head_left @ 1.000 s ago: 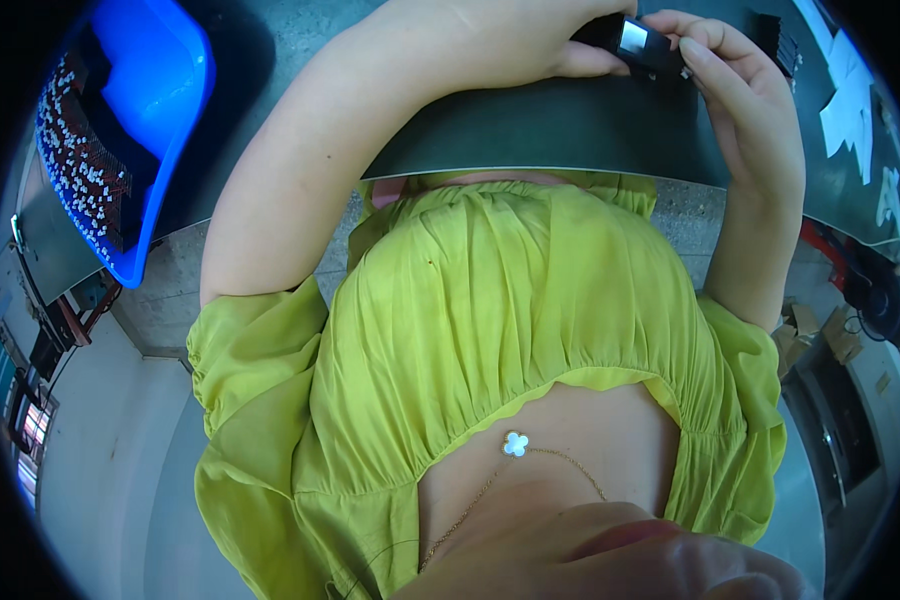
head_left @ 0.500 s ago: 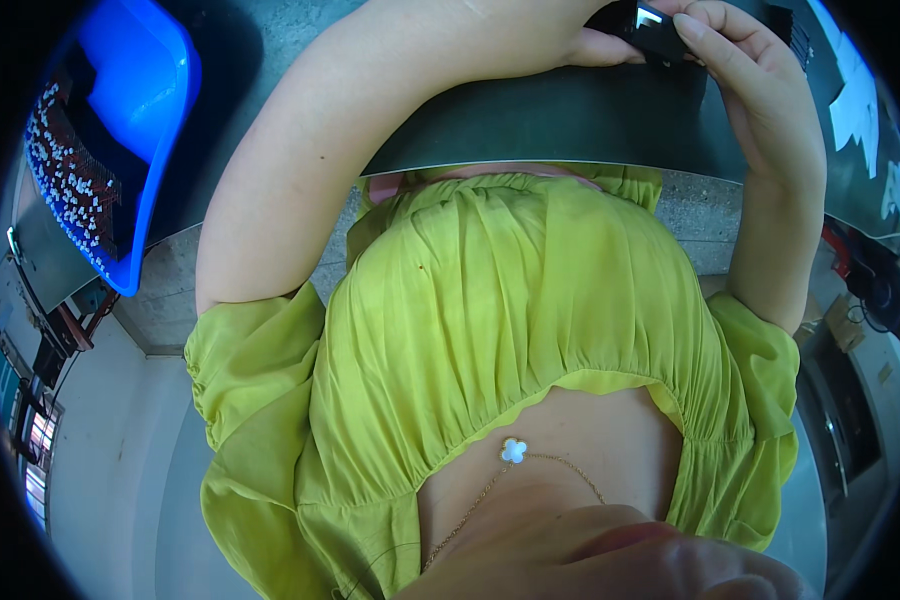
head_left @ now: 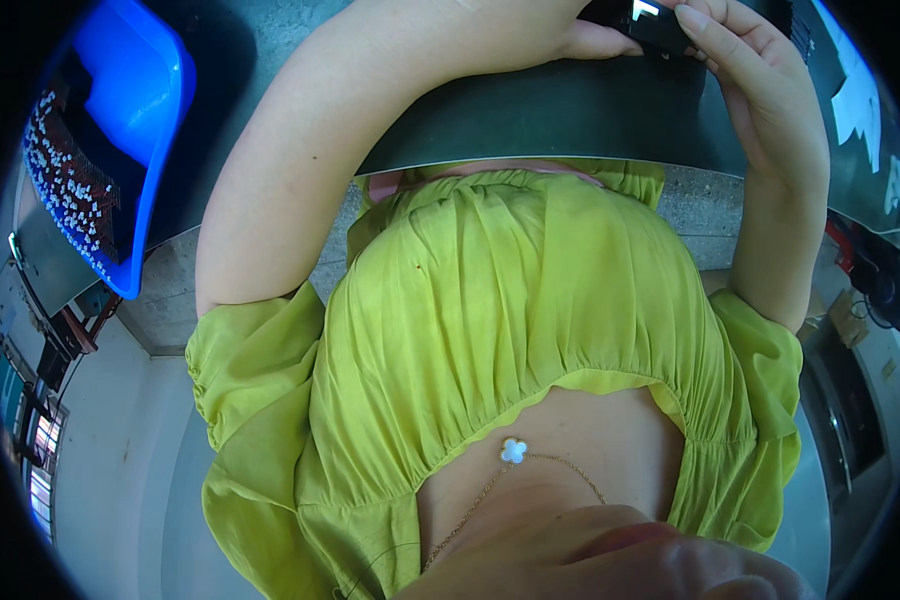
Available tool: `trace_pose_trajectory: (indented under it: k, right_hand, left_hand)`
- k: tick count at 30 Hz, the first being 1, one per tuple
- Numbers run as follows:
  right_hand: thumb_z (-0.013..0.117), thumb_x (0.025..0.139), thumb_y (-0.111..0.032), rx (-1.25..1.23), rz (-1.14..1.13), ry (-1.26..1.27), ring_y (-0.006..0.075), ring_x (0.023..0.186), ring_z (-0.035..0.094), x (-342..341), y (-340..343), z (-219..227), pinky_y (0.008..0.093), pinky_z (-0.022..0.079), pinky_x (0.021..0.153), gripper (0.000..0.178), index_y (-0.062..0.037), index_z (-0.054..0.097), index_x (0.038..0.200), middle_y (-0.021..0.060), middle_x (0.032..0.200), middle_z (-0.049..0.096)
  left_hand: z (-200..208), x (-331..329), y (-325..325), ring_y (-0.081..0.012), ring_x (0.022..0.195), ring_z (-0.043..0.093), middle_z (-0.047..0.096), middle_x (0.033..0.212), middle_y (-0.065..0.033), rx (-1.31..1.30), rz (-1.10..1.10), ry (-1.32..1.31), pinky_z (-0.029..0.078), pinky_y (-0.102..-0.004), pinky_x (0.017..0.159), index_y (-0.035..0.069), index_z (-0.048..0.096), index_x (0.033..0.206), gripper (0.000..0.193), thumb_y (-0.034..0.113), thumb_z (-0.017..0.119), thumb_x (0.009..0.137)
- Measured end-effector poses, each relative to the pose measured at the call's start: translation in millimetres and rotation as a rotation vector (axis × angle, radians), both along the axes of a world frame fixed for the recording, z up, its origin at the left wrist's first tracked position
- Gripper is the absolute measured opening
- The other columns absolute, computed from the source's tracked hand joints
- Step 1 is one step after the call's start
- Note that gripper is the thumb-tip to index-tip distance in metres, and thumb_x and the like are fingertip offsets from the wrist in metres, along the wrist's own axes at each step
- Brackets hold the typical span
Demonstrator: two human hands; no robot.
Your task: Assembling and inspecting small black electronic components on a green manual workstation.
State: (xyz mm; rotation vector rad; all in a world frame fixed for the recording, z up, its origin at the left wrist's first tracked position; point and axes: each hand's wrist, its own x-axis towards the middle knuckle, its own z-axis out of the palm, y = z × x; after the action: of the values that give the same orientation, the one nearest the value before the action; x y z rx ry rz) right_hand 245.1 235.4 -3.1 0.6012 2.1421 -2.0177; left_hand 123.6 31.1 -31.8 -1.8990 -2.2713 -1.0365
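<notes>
A small black piece (head_left: 660, 32) with a bright glint on it sits between my two hands at the top edge of the view. My left hand (head_left: 600, 38) comes in from the left, its thumb along the near side of the piece; its other fingers are cut off or hidden. The thumb and fingertips of my right hand (head_left: 735, 40) pinch the right end of the same piece. What kind of part it is does not show. Just beyond the right fingers, a dark comb-like edge (head_left: 800, 35) shows on the table.
The dark green table (head_left: 550, 120) curves round in front of me. On the left stands a blue plastic bin (head_left: 170, 80) holding many small dark parts with white tips (head_left: 75, 190). Torn white paper pieces (head_left: 855, 100) lie at the right. Dark equipment (head_left: 875, 280) stands beyond.
Both hands have shifted very slightly upward, with the black piece still between them. The glint on the piece has changed shape as it tilted a little.
</notes>
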Motion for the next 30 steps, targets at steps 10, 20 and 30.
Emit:
trace_pose_trajectory:
  k: [10,20,30]
  right_hand:
    - [0.072,0.095,-0.008,-0.062,0.009,0.046,0.0106,0.09,0.063,0.7,-4.3,2.8,0.0235,0.049,0.085,0.009,0.0016,0.071,0.094,0.0097,0.108,0.072]
    - [0.072,0.095,-0.008,-0.027,0.003,0.062,0.0105,0.091,0.062,0.7,-8.3,4.3,0.0232,0.048,0.085,0.01,0.002,0.071,0.095,0.0093,0.109,0.071]
    - [0.071,0.095,-0.007,-0.055,0.033,-0.026,0.0098,0.089,0.062,-4.9,-7.4,14.0,0.0229,0.048,0.084,0.011,0.0034,0.071,0.097,0.0082,0.108,0.072]
  left_hand:
    - [2.7,0.2,0.7,-0.0357,0.092,0.065,0.067,0.083,-0.018,-0.024,0.015,0.011,0.042,-0.0451,0.109,0.002,0.069,0.092,0.03,0.025,0.082,0.079]
    - [1.7,-0.1,-0.5,-0.0351,0.09,0.065,0.067,0.083,-0.0177,-0.026,0.02,0.068,0.043,-0.0449,0.108,0.002,0.069,0.091,0.03,0.025,0.082,0.078]
    - [-0.8,-0.7,0.2,-0.0347,0.09,0.066,0.067,0.083,-0.0162,-0.008,0.005,0.057,0.043,-0.0445,0.108,0.002,0.068,0.09,0.029,0.025,0.082,0.079]
